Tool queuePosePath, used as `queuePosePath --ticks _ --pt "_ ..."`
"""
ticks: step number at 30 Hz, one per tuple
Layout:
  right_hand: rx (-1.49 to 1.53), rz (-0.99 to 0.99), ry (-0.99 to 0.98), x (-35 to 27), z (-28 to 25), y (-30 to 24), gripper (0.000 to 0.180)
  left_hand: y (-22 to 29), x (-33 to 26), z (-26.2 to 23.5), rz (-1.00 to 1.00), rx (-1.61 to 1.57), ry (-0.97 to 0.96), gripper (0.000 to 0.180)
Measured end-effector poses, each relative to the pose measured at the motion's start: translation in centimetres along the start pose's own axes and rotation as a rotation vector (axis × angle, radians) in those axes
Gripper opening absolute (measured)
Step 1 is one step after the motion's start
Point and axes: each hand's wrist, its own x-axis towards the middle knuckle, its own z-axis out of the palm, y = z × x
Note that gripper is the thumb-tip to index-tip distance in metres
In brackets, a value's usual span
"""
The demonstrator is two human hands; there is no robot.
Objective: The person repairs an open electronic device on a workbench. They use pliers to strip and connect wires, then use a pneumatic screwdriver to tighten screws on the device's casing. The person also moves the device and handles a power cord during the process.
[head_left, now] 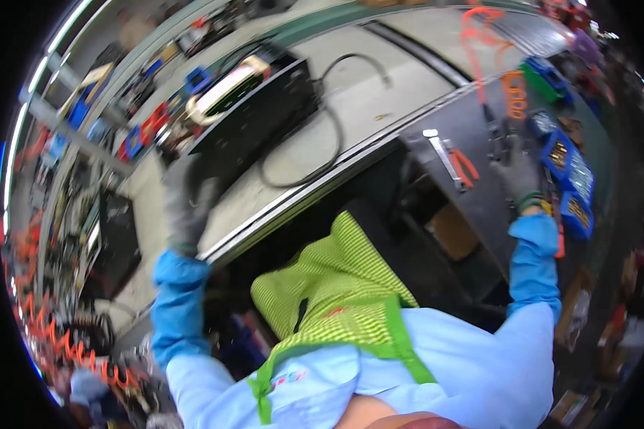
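My left hand (186, 204), in a grey glove, is at the near left end of a long black metal housing (261, 121). Its thumb stands apart from the fingers, though blur hides whether they touch the housing. A pale frame-like part (229, 89) sits in the housing's top, and a black cable (338, 139) loops from its right end. My right hand (519, 171), gloved too, reaches over the dark mat beside a dark air tool (492, 129) on a hose; its fingers are smeared. Left of that hand lie a combination wrench (445, 161) and red-handled pliers (464, 164).
Blue bins (571, 168) of small brass-coloured and silvery parts line the right side. An orange coiled hose (514, 93) hangs by the tools. Another black housing (118, 239) stands left of my left arm. A metal rail (293, 196) edges the bench.
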Motion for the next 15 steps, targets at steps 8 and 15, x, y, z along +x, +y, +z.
queuePosePath --ticks 8,15 --pt "1.142 -0.242 -0.283 -0.2 1.7 -23.0 0.078 15.0 -2.0 12.5 -0.279 -1.131 -0.705 0.079" --pt "0.824 -0.52 -0.498 0.4 7.5 -26.1 0.071 8.7 -7.0 11.6 -0.999 -1.41 -0.422 0.05"
